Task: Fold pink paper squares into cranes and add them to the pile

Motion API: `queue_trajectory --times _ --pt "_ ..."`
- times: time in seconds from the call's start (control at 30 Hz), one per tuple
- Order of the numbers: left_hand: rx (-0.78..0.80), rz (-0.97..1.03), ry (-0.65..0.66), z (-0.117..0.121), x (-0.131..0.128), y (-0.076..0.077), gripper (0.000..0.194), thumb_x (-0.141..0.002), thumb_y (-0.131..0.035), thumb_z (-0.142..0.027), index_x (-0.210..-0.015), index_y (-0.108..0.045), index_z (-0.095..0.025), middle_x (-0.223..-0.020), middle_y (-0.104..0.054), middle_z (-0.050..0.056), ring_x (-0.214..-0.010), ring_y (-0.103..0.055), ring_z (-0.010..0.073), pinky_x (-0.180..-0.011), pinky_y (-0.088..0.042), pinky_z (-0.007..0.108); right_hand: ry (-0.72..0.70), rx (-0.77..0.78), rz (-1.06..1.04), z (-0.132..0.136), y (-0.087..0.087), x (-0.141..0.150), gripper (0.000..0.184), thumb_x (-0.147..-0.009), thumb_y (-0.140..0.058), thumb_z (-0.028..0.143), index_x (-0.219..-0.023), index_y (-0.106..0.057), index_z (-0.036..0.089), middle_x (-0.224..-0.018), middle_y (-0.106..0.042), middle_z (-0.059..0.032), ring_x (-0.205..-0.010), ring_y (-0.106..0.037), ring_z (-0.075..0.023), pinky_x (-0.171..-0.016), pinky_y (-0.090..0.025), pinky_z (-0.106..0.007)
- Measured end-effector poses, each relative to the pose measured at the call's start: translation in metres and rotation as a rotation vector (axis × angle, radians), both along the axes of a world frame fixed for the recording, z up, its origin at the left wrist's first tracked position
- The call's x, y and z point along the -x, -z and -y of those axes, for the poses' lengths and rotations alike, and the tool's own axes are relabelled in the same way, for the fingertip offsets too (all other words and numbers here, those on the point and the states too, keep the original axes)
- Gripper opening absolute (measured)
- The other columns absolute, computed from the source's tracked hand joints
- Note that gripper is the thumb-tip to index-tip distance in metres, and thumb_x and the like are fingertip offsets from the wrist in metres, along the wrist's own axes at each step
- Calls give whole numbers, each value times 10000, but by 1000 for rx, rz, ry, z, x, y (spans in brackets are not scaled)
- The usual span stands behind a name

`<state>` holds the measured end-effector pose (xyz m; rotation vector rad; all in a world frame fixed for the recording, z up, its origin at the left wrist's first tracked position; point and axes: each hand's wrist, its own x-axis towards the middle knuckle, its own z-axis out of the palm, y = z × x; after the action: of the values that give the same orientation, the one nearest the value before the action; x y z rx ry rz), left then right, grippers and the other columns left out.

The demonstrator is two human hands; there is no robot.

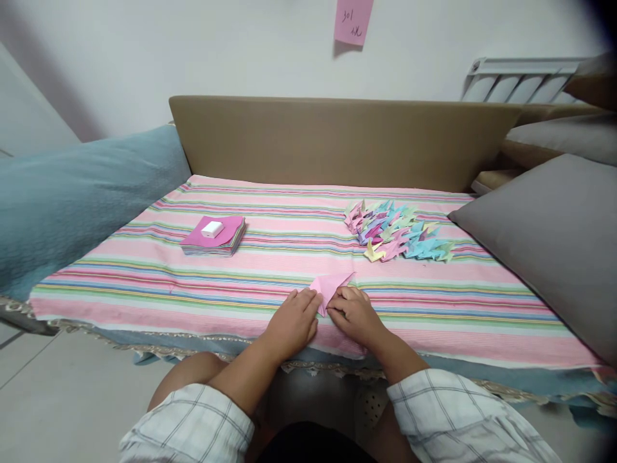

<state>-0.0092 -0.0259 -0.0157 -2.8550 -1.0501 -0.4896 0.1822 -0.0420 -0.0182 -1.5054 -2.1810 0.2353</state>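
A partly folded pink paper (331, 285) lies on the striped sheet (270, 270) near the bed's front edge. My left hand (293, 319) rests flat beside it, fingertips pressing its left edge. My right hand (353, 311) has its fingers curled, pinching the paper's lower right edge. A stack of coloured square papers (215, 236) with a small white block (212, 229) on top sits to the left. A pile of several folded paper cranes (395, 231) in pastel colours lies at the right.
A blue pillow (81, 193) lies at the left, grey cushions (554, 238) at the right, and a brown headboard (337, 138) behind. A pink note (353, 20) hangs on the wall. My knees are under the bed's edge.
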Motion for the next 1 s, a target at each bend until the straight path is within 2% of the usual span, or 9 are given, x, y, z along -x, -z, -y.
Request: queue_trajectory --times 0.2,0.37,0.5,0.63,0.8,1.0 --pt "46 74 -12 0 1 5 470 -785 -481 -179 -1252 -463 -122 -1302 -503 146 -1227 -434 277 -1045 -335 483 13 6 -7 1 -2 1 147 -831 -549 271 -803 -692 253 -872 -557 -23 -888 -464 -179 -789 -304 -326" --pt "110 179 -72 -2 3 5 591 -733 -540 -208 -1302 -404 -124 -1282 -519 132 -1223 -426 275 -1042 -343 470 12 20 -11 1 -3 1 142 -822 -555 258 -799 -696 259 -872 -556 -22 -880 -467 -175 -793 -304 -327" --pt "125 143 -106 -4 6 -4 523 -717 -601 -299 -1215 -515 -164 -1289 -531 95 -1220 -416 296 -1035 -341 477 12 16 -19 1 -3 1 137 -821 -558 255 -795 -692 255 -868 -562 -19 -875 -469 -175 -795 -304 -327" --pt "20 82 -138 -1 8 -11 453 -729 -608 -357 -1158 -570 -215 -1336 -491 86 -1250 -370 333 -1031 -285 551 14 19 -24 0 -2 0 131 -819 -564 262 -803 -693 263 -864 -557 -15 -881 -469 -174 -796 -304 -325" --pt "3 45 -12 1 5 -6 434 -798 -530 -290 -1223 -526 -204 -1306 -525 74 -1211 -431 261 -1068 -259 497 20 29 -1 -1 -2 0 137 -822 -557 261 -809 -694 255 -872 -554 -20 -889 -468 -175 -800 -304 -325" --pt "6 36 -42 2 0 2 429 -815 -500 -243 -1242 -510 -200 -1308 -526 77 -1199 -451 258 -1046 -296 501 15 27 8 0 -4 0 152 -834 -544 276 -822 -696 272 -839 -530 -20 -881 -464 -177 -798 -303 -325"
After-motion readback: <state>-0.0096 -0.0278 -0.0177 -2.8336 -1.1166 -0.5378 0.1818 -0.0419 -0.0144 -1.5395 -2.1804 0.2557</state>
